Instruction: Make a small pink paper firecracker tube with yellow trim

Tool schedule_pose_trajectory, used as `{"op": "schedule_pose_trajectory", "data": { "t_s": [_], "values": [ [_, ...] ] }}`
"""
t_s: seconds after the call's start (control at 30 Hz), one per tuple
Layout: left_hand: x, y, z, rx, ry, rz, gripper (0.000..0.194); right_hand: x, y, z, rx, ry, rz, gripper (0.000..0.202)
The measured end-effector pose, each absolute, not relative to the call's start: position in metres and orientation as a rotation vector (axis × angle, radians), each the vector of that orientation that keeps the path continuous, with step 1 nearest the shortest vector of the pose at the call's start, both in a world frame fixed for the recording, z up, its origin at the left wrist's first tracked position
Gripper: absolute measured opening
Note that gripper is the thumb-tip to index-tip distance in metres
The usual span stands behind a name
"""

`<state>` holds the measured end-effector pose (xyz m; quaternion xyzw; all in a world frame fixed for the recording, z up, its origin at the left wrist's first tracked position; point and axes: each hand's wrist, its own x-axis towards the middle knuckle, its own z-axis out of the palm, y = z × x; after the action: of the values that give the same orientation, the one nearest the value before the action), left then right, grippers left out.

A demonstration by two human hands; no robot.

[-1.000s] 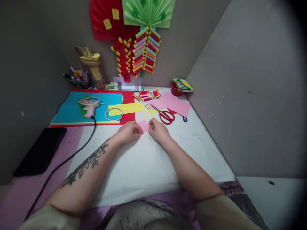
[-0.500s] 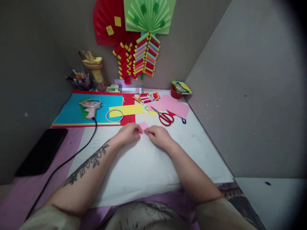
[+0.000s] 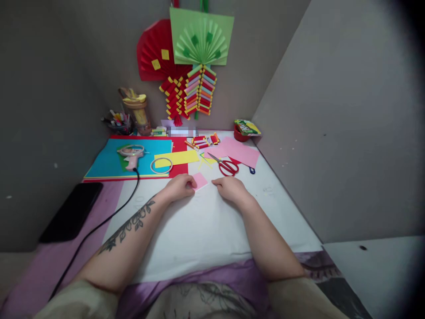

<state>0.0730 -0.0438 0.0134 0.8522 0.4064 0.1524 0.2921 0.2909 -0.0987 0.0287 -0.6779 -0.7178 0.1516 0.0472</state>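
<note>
A small folded piece of pink paper (image 3: 200,182) lies on the white sheet covering the table. My left hand (image 3: 180,186) pinches its left edge between thumb and curled fingers. Just to the right, my right hand (image 3: 229,187) is apart from the paper, its thumb and fingertips pressed together with nothing visible between them. Beyond the hands are red-handled scissors (image 3: 227,166), a larger pink sheet (image 3: 241,152) and a strip of yellow paper (image 3: 182,157).
At the left, a pink corded tool like a glue gun (image 3: 132,160) rests on blue sheets (image 3: 102,155). A tape roll (image 3: 161,165) overlaps the yellow strip. A black tablet (image 3: 73,212) lies front left. Small paper rolls (image 3: 205,141) and a red pot (image 3: 241,133) stand at the back.
My right hand has let go of the pink paper and moved slightly right. The left hand keeps its hold. The camera view has tilted up somewhat.
</note>
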Motion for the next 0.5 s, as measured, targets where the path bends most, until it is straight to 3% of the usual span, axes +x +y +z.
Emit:
{"op": "schedule_pose_trajectory", "data": {
  "t_s": [0.5],
  "values": [
    [0.0639, -0.0409, 0.021, 2.365, 1.142, 0.433, 0.017, 0.2829, -0.0959, 0.0234, -1.796, -2.231, 0.543, 0.032]
  ]
}}
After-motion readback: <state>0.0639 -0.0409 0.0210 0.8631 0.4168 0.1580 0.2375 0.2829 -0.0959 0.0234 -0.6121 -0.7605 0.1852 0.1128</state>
